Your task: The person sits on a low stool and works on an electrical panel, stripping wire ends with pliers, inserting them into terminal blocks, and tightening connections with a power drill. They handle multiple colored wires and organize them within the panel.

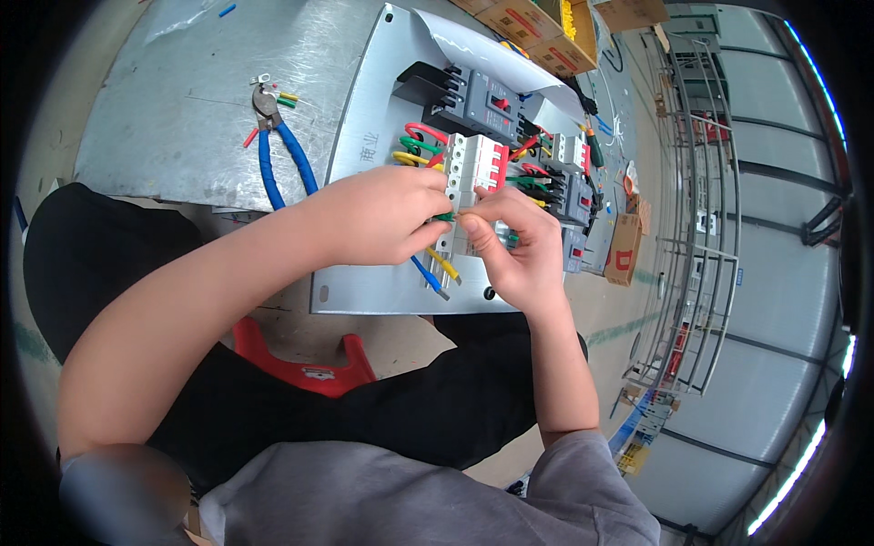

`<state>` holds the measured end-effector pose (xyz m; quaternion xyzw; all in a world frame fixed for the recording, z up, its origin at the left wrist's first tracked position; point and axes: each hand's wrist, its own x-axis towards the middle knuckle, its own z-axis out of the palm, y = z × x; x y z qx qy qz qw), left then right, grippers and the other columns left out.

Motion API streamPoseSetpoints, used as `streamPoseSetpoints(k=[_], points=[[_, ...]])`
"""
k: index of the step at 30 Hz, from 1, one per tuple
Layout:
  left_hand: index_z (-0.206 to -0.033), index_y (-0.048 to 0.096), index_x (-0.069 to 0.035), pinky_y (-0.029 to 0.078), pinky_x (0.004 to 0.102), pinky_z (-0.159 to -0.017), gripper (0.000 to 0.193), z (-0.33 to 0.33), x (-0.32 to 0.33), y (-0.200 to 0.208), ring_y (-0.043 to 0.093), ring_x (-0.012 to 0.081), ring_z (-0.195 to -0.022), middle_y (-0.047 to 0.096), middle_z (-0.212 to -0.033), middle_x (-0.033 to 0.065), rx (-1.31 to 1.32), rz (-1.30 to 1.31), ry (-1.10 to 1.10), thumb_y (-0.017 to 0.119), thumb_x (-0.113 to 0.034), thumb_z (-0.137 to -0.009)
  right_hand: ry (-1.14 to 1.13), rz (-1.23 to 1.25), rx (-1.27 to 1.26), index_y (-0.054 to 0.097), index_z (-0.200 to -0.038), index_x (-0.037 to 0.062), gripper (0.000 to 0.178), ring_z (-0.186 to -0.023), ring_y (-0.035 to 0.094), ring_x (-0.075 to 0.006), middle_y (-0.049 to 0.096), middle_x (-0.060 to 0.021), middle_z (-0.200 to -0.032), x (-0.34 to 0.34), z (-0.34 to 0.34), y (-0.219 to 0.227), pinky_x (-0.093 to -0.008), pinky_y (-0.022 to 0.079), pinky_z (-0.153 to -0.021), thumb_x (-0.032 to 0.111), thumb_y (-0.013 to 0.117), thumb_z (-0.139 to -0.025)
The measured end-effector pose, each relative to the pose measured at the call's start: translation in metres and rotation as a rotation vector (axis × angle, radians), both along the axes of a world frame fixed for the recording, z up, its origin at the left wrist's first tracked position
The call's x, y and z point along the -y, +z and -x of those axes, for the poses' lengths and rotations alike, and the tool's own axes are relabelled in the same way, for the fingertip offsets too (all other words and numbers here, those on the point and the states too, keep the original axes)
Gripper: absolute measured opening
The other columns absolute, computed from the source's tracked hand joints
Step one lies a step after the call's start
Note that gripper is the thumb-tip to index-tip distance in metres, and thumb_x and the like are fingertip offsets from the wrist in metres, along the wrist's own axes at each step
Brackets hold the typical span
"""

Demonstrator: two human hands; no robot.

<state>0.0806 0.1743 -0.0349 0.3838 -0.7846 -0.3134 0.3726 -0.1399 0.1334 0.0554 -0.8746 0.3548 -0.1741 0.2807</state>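
Note:
A grey metal mounting panel [360, 123] lies in front of me, fitted with a row of white circuit breakers [492, 164] with red levers. Over their near end, my left hand [387, 214] is closed on a short green wire [444, 217]. From the right, my right hand [521, 238] pinches thumb and forefinger together at that wire's end; what sits between those fingertips is too small to make out. Below the hands, a blue wire [430, 278] and a yellow wire [444, 264] stick out loose. Farther up stands a large dark grey breaker [482, 105] with a red switch.
Blue-handled cable cutters [289, 155] rest on the metal table [200, 109] left of the panel, beside small wire scraps. Cardboard boxes [537, 36] stand at the back. A red stool [309, 373] is below the table, near my legs. Metal racks [710, 273] are at the right.

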Motion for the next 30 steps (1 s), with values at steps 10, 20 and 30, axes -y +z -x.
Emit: streamPoseSetpoints(k=[10, 20, 30], points=[[-0.094, 0.077, 0.001, 0.060, 0.0466, -0.080, 0.017, 0.010, -0.005, -0.008, 0.074, 0.0357, -0.087, 0.073, -0.092, 0.0152, -0.110, 0.047, 0.109, 0.077, -0.016, -0.094, 0.003, -0.065, 0.012, 0.078, -0.094, 0.0002, 0.007, -0.084, 0.074, -0.0278, 0.075, -0.0122, -0.086, 0.000, 0.002, 0.000, -0.0461, 0.059, -0.107, 0.006, 0.082, -0.095], [-0.106, 0.077, 0.002, 0.059, 0.0425, -0.078, 0.020, 0.013, -0.007, -0.006, 0.072, 0.0317, -0.089, 0.068, -0.098, 0.0134, -0.192, -0.093, 0.131, 0.080, -0.014, -0.095, -0.032, -0.135, 0.022, 0.078, -0.095, 0.0003, 0.012, -0.082, 0.073, -0.0267, 0.074, -0.0121, -0.085, 0.004, 0.004, 0.000, -0.0456, 0.057, -0.110, 0.011, 0.084, -0.097], [-0.110, 0.077, 0.002, 0.059, 0.0455, -0.086, 0.019, -0.002, -0.006, -0.005, 0.072, 0.0351, -0.098, 0.068, -0.109, 0.0158, -0.117, -0.059, -0.030, 0.073, -0.013, -0.100, -0.089, -0.222, -0.021, 0.076, -0.094, -0.0015, 0.013, -0.084, 0.071, -0.0286, 0.073, -0.0136, -0.088, 0.000, -0.001, 0.011, -0.0462, 0.052, -0.117, 0.010, 0.081, -0.098]])
